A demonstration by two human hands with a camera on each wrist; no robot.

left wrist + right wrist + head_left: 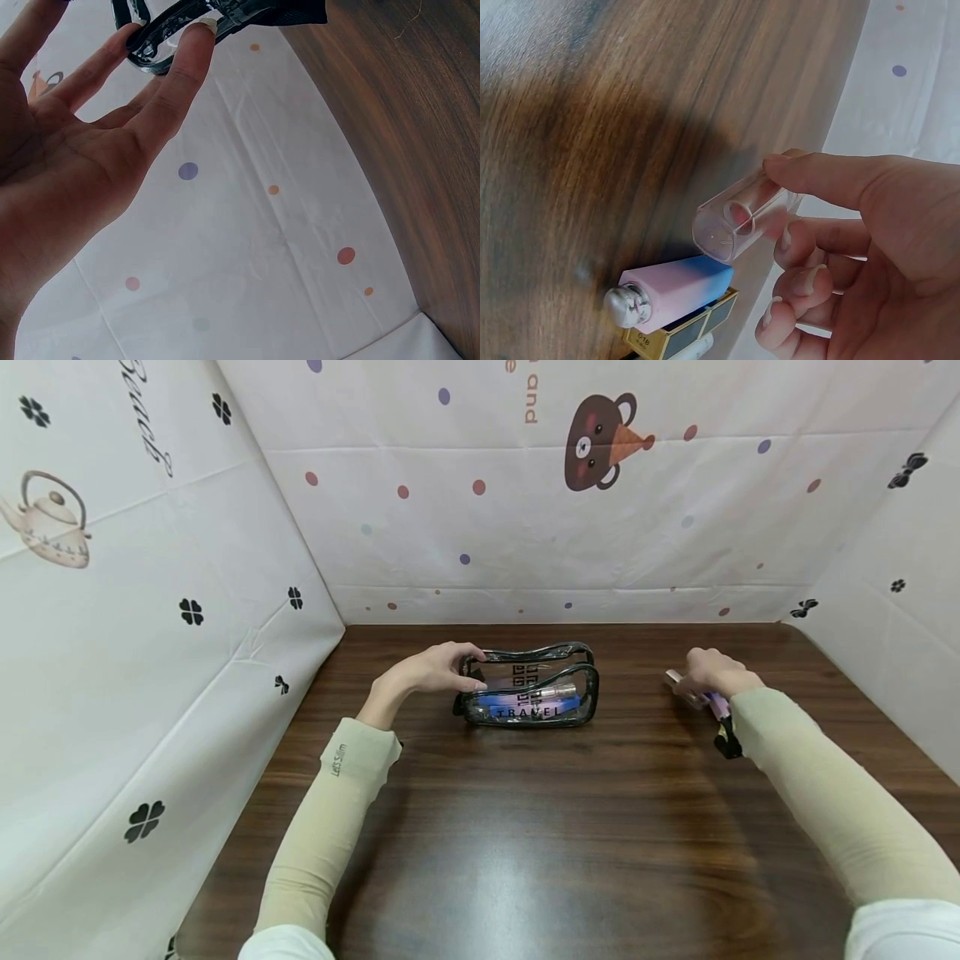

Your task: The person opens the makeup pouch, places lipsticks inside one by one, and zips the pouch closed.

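My left hand (431, 670) holds the left end of a clear travel pouch (585, 697) with black trim, thumb at the near rim and fingers at the far one. Its gap shows between the rims, and blue and pink items (498, 703) lie inside. In the left wrist view, thumb and fingers meet the black piping (161, 34). At the right, my right hand (716, 672) pinches a small clear cylindrical container (724, 217) between thumb and fingers. Just below it lies a pink-to-blue bottle (679, 289) with a silver knob, beside a black and gold case (697, 326).
Dark wooden tabletop (525, 827) spreads under both hands. White printed sheets (465, 527) hang behind and along both sides. Under the bottle, a white item (694, 349) is partly hidden by the black and gold case.
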